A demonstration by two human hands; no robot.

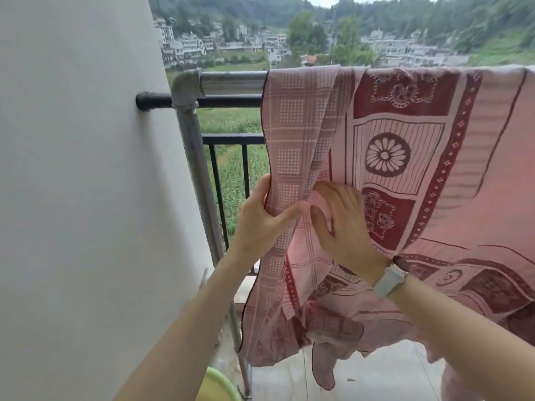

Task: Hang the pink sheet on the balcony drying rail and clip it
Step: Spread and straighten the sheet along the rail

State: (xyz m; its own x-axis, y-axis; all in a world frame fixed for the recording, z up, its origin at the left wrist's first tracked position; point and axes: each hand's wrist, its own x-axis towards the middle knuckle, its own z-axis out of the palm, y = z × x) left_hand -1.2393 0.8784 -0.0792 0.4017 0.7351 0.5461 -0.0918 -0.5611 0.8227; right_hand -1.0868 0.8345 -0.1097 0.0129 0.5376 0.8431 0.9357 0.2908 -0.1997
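Note:
The pink sheet [419,169], patterned with dark red squares and white flowers, hangs draped over the grey metal drying rail [231,82]. Its left edge is folded over and bunched. My left hand [260,218] pinches that folded left edge between thumb and fingers at mid height. My right hand [341,221], with a white watch on the wrist, lies with straight fingers against the sheet just right of the fold. The sheet's lower part hangs crumpled near the floor. No clip is in view.
A white wall [72,169] stands close on the left. The rail's grey post [199,183] runs down beside a black balcony railing [231,138]. A green basin [217,386] sits on the tiled floor [376,377] below my left arm.

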